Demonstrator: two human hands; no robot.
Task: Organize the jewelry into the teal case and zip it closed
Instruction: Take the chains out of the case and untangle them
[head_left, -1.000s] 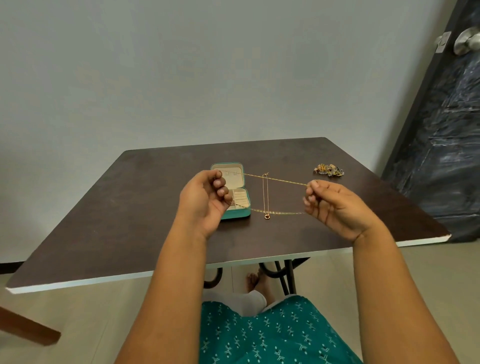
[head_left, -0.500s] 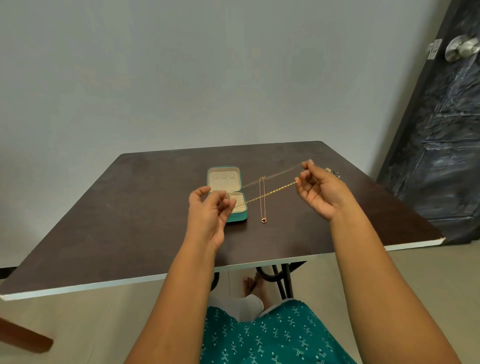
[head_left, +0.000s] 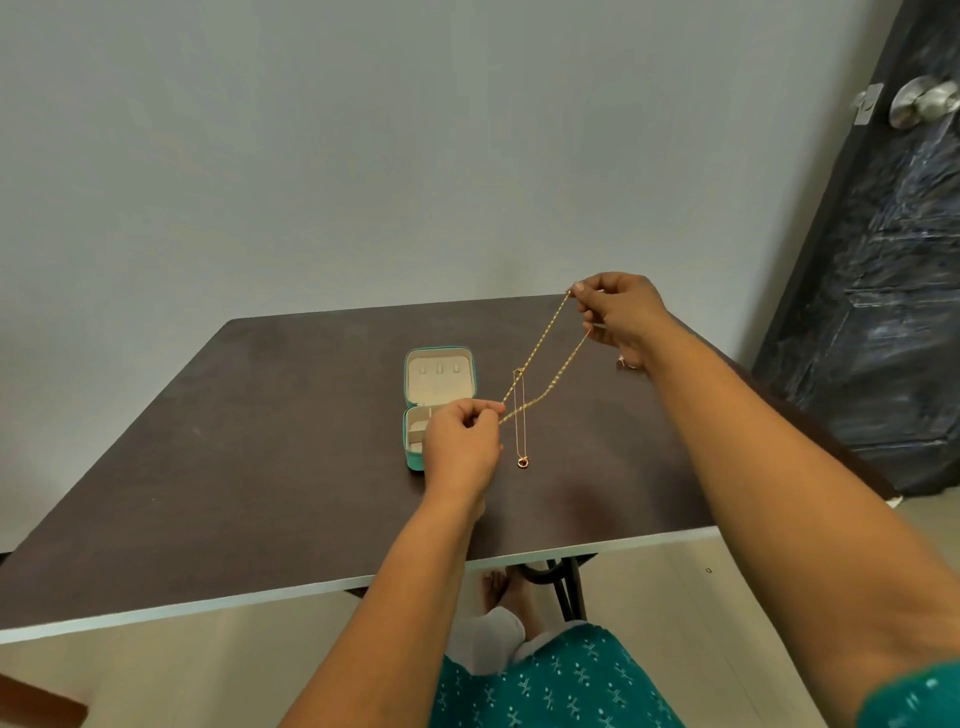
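A gold chain (head_left: 545, 348) stretches doubled through the air between my hands. My left hand (head_left: 462, 447) pinches its lower end just right of the teal case (head_left: 415, 460). My right hand (head_left: 618, 312) pinches the upper end, raised above the table's far right. The teal case lies open on the dark table, lid flat behind, beige lining showing; my left hand hides part of its lower half. A thin necklace with a small ring pendant (head_left: 522, 461) lies straight on the table to the right of the case.
The dark brown table (head_left: 260, 467) has a white front edge. A small piece of jewelry (head_left: 626, 362) peeks out under my right wrist. A dark door (head_left: 893, 291) stands at the right. Grey wall behind. My legs are under the table.
My right hand has lifted and moved further back and right, pulling the gold chain taut and steeper. My left hand has lowered towards the case's right side.
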